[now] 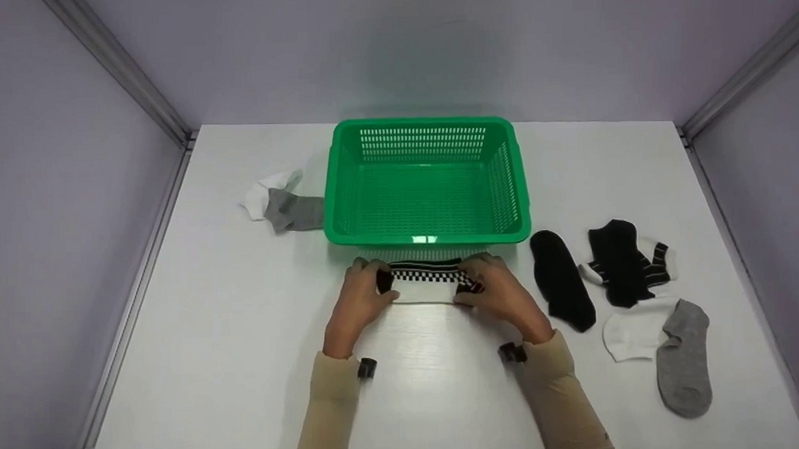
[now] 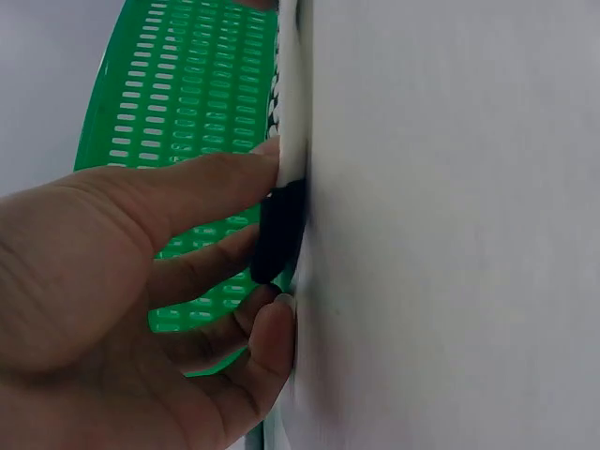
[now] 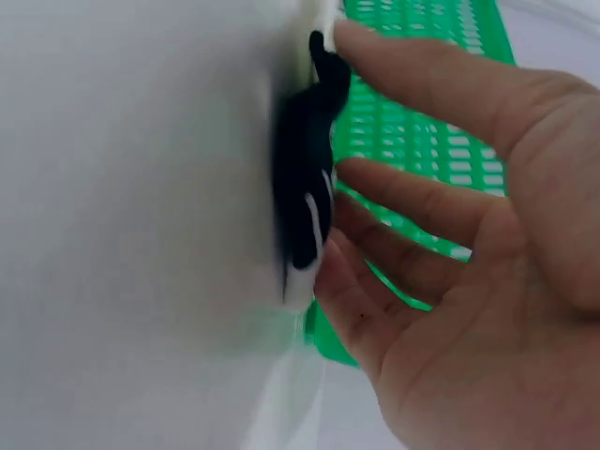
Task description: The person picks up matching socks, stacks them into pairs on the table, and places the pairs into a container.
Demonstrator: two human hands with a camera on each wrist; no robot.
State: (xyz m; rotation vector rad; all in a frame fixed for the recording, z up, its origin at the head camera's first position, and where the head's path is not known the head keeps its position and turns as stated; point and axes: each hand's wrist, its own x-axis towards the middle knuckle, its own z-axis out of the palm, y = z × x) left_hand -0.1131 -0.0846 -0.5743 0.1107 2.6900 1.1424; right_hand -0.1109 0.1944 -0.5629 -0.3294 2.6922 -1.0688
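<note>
A white sock point(image 1: 423, 291) with black-and-white checks and dark stripes lies flat crosswise on the table, just in front of the green basket. My left hand point(image 1: 359, 299) pinches its left end between thumb and fingers; in the left wrist view the dark end of the sock point(image 2: 281, 230) shows between them. At the other end my right hand point(image 1: 501, 293) holds the sock, thumb on the near edge and fingers on the far side. The right wrist view shows a dark, striped, bunched part of the sock point(image 3: 305, 178) against those fingers.
The green basket point(image 1: 428, 240) stands behind the hands. Left of it lie a white sock point(image 1: 258, 197) and a grey sock point(image 1: 303, 213). To the right are a black sock point(image 1: 561, 278), a black sock point(image 1: 617, 263) over a striped one, a white sock point(image 1: 632, 332) and a grey sock point(image 1: 683, 367).
</note>
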